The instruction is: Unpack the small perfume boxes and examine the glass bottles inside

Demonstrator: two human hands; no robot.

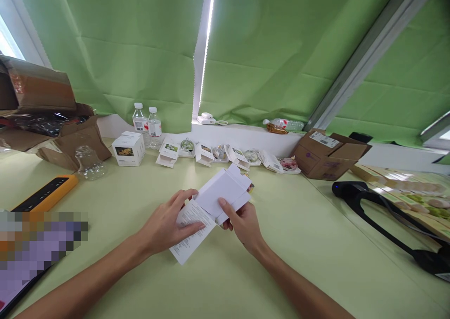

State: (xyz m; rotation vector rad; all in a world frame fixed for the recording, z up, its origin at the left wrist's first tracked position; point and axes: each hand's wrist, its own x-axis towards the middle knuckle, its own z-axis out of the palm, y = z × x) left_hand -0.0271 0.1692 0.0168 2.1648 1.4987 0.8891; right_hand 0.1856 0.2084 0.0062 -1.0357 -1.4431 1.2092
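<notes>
Over the middle of the table, a white card box point(221, 192) is held partly opened out, with blank flaps at its right end. My right hand point(244, 223) grips it, thumb on top and fingers underneath. A white panel with small printed text point(192, 225) slants down to the left; whether it is part of the box or a separate sheet I cannot tell. My left hand point(172, 223) holds this panel, with the thumb across the print and the fingers at its upper edge. Behind the flaps peeks a small round thing with a gold top point(251, 186), mostly hidden.
Along the back lie several opened white boxes point(168, 151) with glass balls point(187, 145). To the left are a closed white box point(128, 149), a clear jar point(90, 163), water bottles point(154, 128) and an orange-black case point(45, 192). A brown carton point(323, 157) and black stand point(379, 225) are right.
</notes>
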